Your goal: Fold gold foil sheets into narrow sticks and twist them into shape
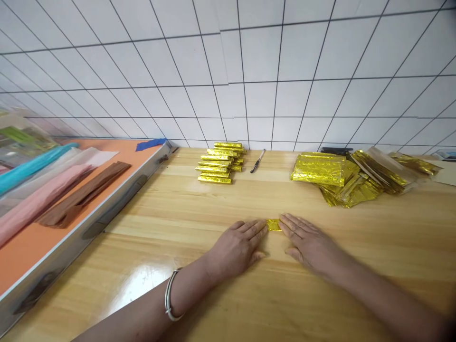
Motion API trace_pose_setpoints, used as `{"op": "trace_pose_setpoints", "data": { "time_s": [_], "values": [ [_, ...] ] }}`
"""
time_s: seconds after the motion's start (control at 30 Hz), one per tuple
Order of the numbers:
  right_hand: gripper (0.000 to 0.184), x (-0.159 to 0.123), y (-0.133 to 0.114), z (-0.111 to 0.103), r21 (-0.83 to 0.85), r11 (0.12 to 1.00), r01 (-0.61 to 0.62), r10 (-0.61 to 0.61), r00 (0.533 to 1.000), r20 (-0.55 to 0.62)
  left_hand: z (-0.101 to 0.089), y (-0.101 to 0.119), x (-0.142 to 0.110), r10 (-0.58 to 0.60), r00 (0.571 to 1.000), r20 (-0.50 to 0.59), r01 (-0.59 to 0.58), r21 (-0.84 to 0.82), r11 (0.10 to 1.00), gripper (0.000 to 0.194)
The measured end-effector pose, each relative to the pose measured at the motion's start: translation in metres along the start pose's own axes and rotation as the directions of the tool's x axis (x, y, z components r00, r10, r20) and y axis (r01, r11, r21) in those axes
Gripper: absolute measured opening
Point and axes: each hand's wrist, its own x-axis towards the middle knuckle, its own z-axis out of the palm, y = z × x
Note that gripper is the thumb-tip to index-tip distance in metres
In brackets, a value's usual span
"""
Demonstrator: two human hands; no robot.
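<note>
Both my hands lie flat on the wooden table point(171, 223), fingers stretched out and pressing on a small piece of gold foil paper point(273, 224). My left hand point(237, 247) covers its left part, my right hand point(308, 240) its right part. Only a small gold patch shows between the fingertips. A silver bangle point(170, 295) sits on my left wrist. Behind my hands, a stack of folded gold foil strips point(219, 162) rests near the wall. A pile of unfolded gold foil sheets point(351, 178) lies at the back right.
A dark pen point(257, 161) lies by the tiled wall between the two gold piles. At the left is an orange board point(32, 247) with a metal rim, carrying pink, brown and blue paper bundles. A blue scrap point(150, 143) lies at its far end.
</note>
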Motion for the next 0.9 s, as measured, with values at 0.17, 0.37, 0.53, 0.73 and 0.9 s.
{"op": "trace_pose_setpoints", "data": {
  "time_s": [0.17, 0.37, 0.53, 0.73, 0.9],
  "values": [
    [0.048, -0.01, 0.02, -0.012, 0.142, 0.989, -0.04, 0.037, 0.999, 0.019, 0.001, -0.009, 0.008, -0.087, 0.993, -0.084, 0.069, -0.2, 0.977, 0.038],
    [0.048, -0.004, 0.035, -0.017, 0.271, 0.953, -0.135, 0.149, 0.988, -0.032, 0.008, -0.025, 0.03, -0.275, 0.939, -0.204, 0.176, -0.403, 0.898, 0.03],
    [0.045, -0.003, 0.035, -0.007, 0.333, 0.922, -0.195, 0.265, 0.948, -0.176, 0.012, -0.028, 0.031, -0.36, 0.903, -0.233, 0.218, -0.473, 0.854, 0.029],
    [0.039, -0.006, 0.027, -0.013, 0.274, 0.95, -0.15, 0.245, 0.902, -0.357, 0.007, -0.028, 0.021, -0.316, 0.846, -0.43, 0.146, -0.383, 0.912, 0.021],
    [0.016, -0.013, 0.026, -0.021, 0.112, 0.994, -0.017, 0.057, 0.929, -0.366, -0.009, -0.022, 0.008, 0.287, 0.922, -0.259, -0.288, 0.037, 0.957, 0.02]
  ]
}}
